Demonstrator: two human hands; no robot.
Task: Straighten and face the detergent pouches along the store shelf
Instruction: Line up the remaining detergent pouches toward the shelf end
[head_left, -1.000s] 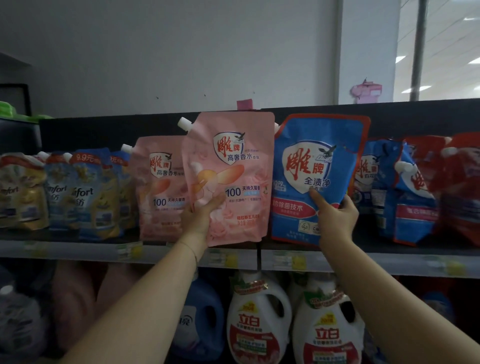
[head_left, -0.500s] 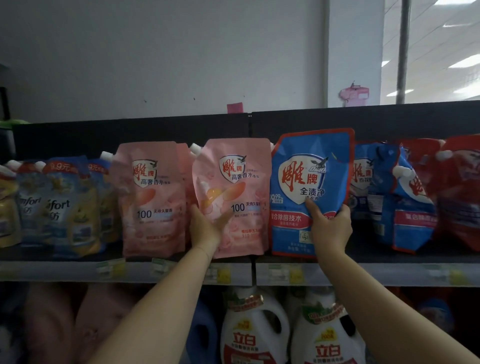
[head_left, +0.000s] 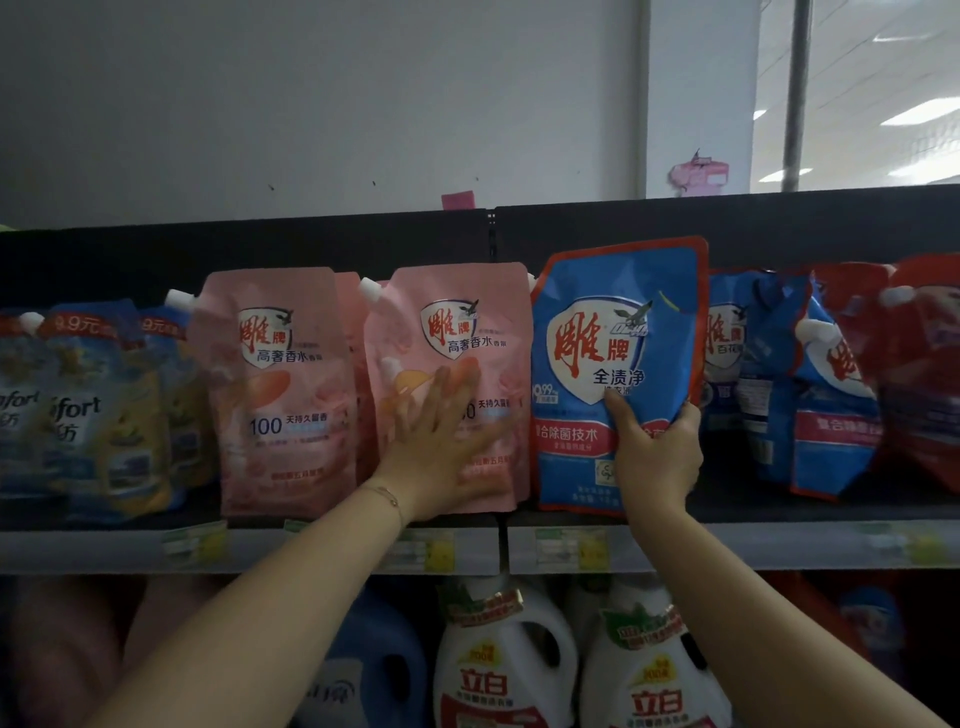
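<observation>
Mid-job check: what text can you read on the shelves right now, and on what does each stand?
"雕牌", "高奢香水", "100 天持久留香": left pink pouch.
"雕牌", "高奢香水": right pink pouch.
"雕牌", "全渍净", "除菌技术": blue pouch.
"9.9元", "fort": yellow pouches.
"立白": white bottles.
Too blurred to read: price tags and the pouches' small print.

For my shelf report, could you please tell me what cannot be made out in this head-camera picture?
Head view:
Print on the right pink pouch: partly covered by the left hand.
Lower-right print on the blue pouch: covered by the right hand.
Shelf price tags: blurred, unreadable.
Comfort pouch at far left: cut off by the frame edge.
Red pouches at far right: blurred, cut off by the edge.
</observation>
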